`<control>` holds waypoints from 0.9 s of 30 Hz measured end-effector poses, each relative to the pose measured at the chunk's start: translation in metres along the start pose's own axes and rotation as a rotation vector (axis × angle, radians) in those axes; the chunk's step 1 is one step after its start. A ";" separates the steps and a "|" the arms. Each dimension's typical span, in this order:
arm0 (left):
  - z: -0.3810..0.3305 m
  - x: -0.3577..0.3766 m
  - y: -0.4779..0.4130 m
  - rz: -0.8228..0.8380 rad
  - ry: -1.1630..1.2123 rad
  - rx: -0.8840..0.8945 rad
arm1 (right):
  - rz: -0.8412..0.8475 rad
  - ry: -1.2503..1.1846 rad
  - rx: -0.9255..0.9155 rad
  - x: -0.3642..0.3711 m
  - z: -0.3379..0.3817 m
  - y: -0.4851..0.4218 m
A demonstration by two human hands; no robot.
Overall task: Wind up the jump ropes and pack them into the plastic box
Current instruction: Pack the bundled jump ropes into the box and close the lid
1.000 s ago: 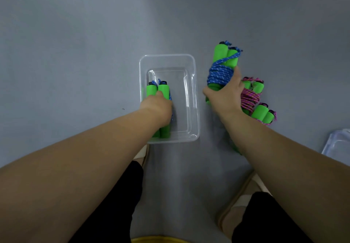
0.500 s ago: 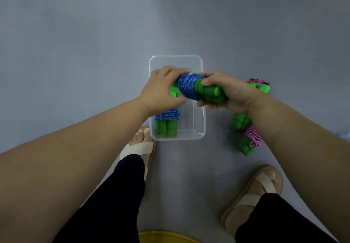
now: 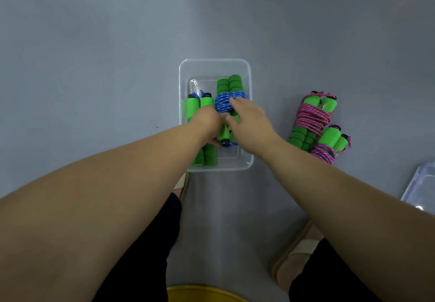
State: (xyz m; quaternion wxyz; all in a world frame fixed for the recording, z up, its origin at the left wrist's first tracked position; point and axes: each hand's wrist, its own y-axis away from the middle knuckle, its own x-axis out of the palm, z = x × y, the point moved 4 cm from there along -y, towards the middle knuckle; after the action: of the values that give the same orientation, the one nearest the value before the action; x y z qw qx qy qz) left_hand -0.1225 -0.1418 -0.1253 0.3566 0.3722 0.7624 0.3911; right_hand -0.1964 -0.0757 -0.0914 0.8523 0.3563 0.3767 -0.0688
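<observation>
While both bare forearms reach down over the grey floor (image 3: 94,66), the clear rectangular plastic box (image 3: 215,62) sits between them and holds two wound jump ropes with green foam handles and blue cord. One blue-corded bundle (image 3: 231,94) lies along the box's right side; the other blue-corded bundle (image 3: 200,106) lies along its left side. The left hand (image 3: 207,119) rests over the left bundle, its fingers hidden, so their grasp cannot be told. The right hand (image 3: 250,119) lies on the right bundle, fingers loosely spread across the cord. Outside the box, to its right, two green-handled ropes wound in pink cord (image 3: 313,115) lie touching each other on the floor.
</observation>
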 end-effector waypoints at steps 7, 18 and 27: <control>0.001 -0.008 -0.002 -0.245 -0.527 0.335 | 0.097 0.198 0.018 0.031 -0.004 0.002; 0.028 -0.002 0.002 -0.267 -1.277 0.499 | 0.094 0.561 -0.059 0.053 -0.004 0.001; 0.030 -0.007 0.001 -0.189 -1.458 0.458 | 0.157 0.805 -0.064 0.055 -0.003 -0.008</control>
State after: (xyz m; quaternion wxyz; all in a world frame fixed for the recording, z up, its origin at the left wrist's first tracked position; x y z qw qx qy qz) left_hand -0.0945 -0.1374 -0.1361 0.7149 0.5336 0.4253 -0.1530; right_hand -0.1625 -0.0718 -0.1353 0.6500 0.3558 0.6538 0.1531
